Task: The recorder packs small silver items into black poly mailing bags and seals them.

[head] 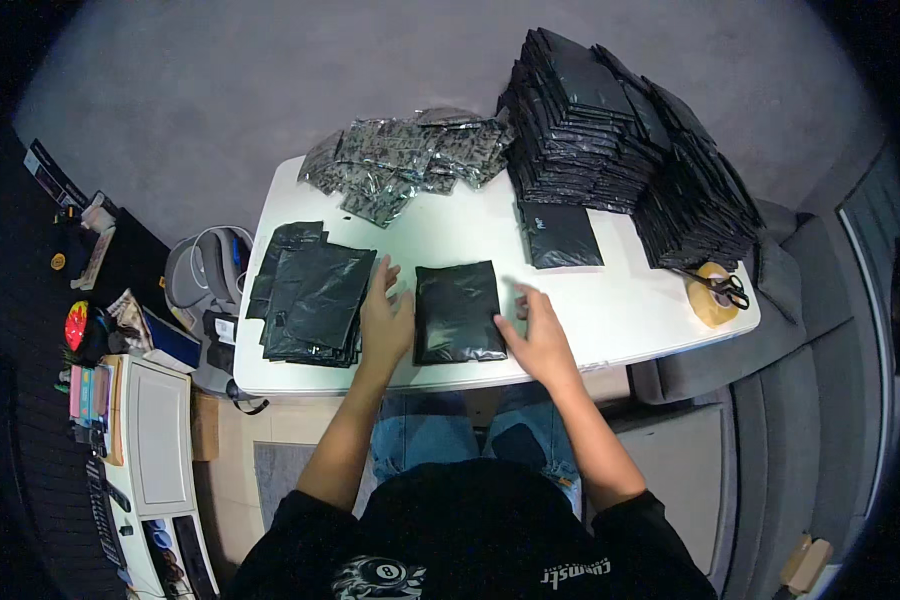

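Note:
A filled black plastic mailer bag (459,315) lies flat on the white table (450,232) in front of me. My left hand (388,319) is just left of it, fingers apart, holding nothing. On the bag's other side, my right hand (536,330) has its thumb at the right edge and its fingers spread. A loose stack of flat black plastic bags (315,300) lies beyond my left hand. Clear-wrapped packets with a dark speckled pattern (412,154) are heaped at the far edge.
Tall piles of black mailer bags (581,135) fill the far right, with a single black bag (562,236) before them. Black-handled scissors (724,289) rest on a roll of tape (709,304) near the right corner. A grey sofa (787,360) borders the right side; a white cabinet (157,435) stands left.

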